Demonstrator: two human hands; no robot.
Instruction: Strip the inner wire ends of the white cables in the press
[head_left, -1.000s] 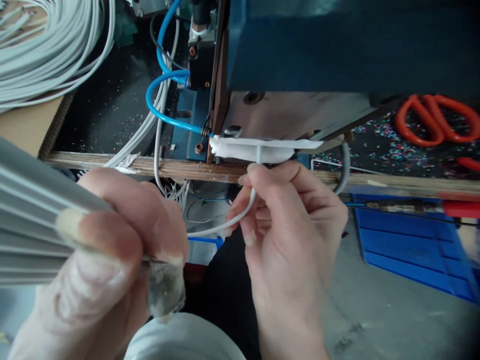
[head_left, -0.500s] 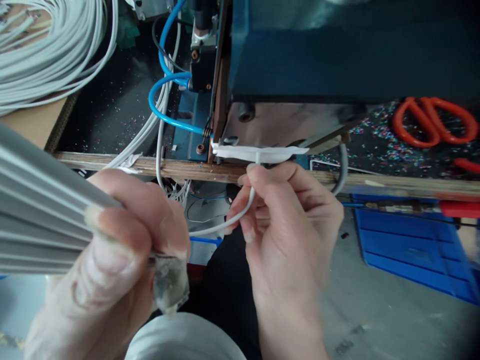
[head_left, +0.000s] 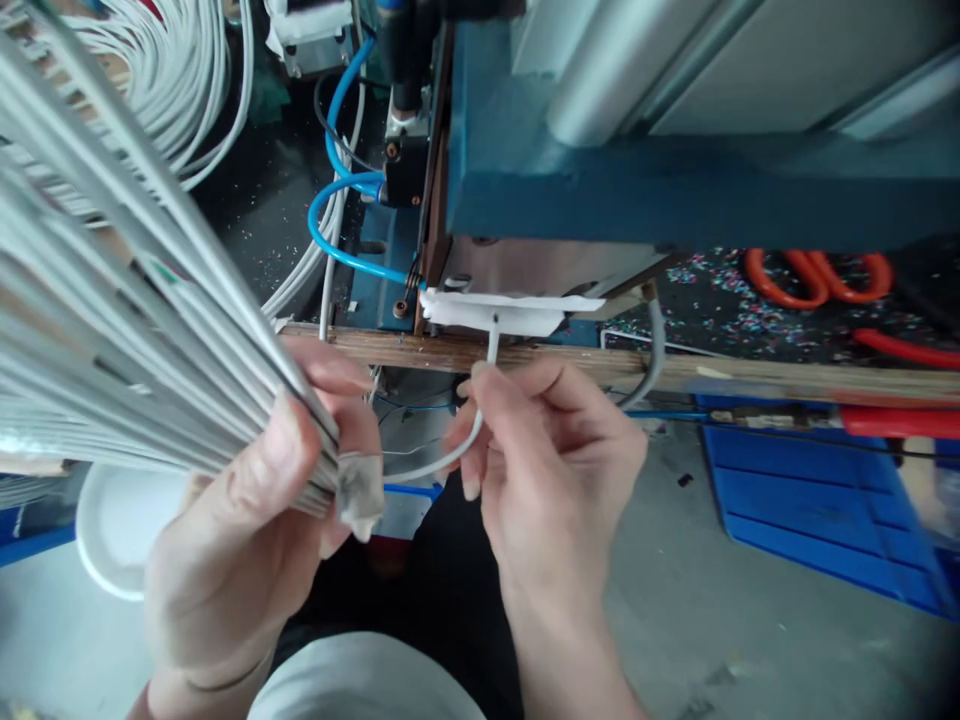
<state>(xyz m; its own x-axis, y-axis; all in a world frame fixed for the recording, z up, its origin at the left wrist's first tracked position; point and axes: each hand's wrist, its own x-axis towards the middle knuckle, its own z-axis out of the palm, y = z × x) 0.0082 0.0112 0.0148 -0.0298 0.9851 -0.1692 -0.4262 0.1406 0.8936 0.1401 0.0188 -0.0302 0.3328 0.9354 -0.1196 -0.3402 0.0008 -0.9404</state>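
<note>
One view, head camera:
Left hand (head_left: 247, 530): closed around a bundle (head_left: 135, 330) of grey-white cables, thumb pressed over them; the bundle fanned out toward the upper left corner of the picture.
Bundle end: just past the left thumb, beside a whitish cap (head_left: 360, 495) on one fingertip.
Right hand (head_left: 547, 460): thumb and forefinger pinched on a single cable (head_left: 480, 410), just below the bench edge (head_left: 390, 345).
Cable: ran from the left hand in a curve up through the right fingers and met a white strip (head_left: 510, 310) at the mouth of the blue machine (head_left: 637, 190).
Machine: stood on the bench at its front edge, above the right hand.
Blue hose (head_left: 330, 215): looped left of the machine, on the bench.
Coil (head_left: 187, 90): white cable heaped at the bench's far left corner.
Scissors (head_left: 817, 275): orange-handled, on the bench right of the machine, well apart from both hands.
Blue bin (head_left: 810, 500): below the bench edge, to the right.
</note>
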